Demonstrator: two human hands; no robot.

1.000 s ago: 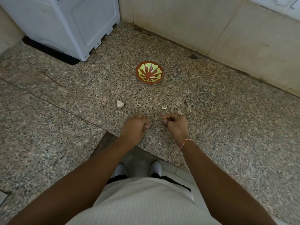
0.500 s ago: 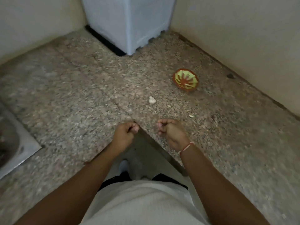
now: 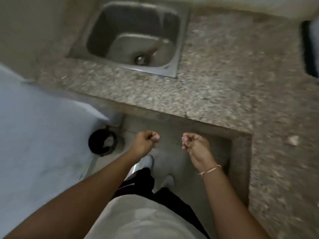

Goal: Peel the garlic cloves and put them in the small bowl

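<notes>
Hovering over the floor gap near the granite desk (image 3: 215,80), left hand (image 3: 146,142) curled, contents not discernible, right hand (image 3: 195,145) curled with something small pinched at fingertips, steel sink (image 3: 179,49) far, garlic and bowl not seen, image blurred.

sink (image 3: 174,49): dull brushed metal | countertop (image 3: 215,87): speckled polished granite | wrist thread (image 3: 209,169): cloth
</notes>
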